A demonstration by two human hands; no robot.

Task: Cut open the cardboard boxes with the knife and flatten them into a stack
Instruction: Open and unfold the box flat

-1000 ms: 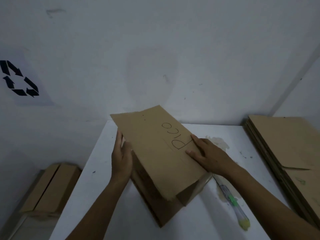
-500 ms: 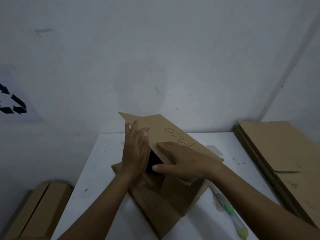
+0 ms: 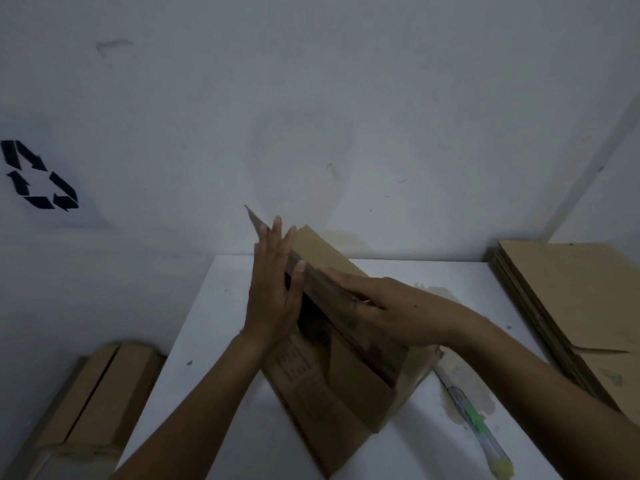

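Tipped up since a second ago, the brown cardboard box point(image 3: 346, 393) mid white surface point(image 3: 214, 323) is mid-flatten, left hand point(image 3: 273, 289) and right hand point(image 3: 388, 306) pressing it with straight, unclenched fingers, so I'd guess squashing it flat comes next.

A brown cardboard box point(image 3: 346, 393) sits partly collapsed in the middle of the white table point(image 3: 214, 341), one panel tilted steeply upward. A knife point(image 3: 474, 417) with a green and yellow handle lies just right of it. Flattened boxes point(image 3: 571, 299) are stacked at the far right.
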